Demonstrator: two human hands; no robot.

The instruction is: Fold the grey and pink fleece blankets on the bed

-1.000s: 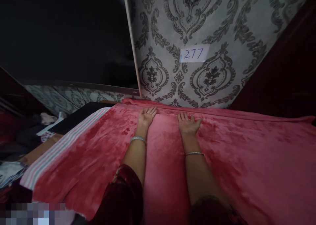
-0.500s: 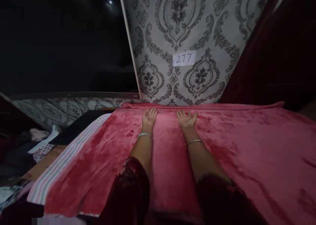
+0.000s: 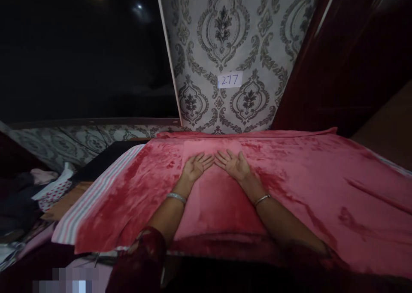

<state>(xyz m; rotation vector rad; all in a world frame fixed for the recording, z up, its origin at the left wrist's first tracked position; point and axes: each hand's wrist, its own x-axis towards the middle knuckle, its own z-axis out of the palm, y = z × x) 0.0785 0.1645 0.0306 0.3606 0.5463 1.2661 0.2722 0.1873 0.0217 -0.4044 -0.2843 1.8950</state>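
**Both palms flat on the pink blanket**

Head view: your left hand (image 3: 196, 166) and right hand (image 3: 233, 164) lie spread and flat on a pink plush blanket (image 3: 315, 185), fingertips nearly meeting and angled toward each other. The blanket lies directly under both hands, its long axis running left to right along the patterned wall (image 3: 244, 40). Neither hand grips cloth. A paper label (image 3: 229, 80) reading 277 hangs above. Its near edge falls into shadow; the clutter at left is too dim to identify.

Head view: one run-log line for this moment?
left hand: flat, palm down on plush pink-red blanket | right hand: flat beside it, fingertips nearly meeting | white paper label on wall
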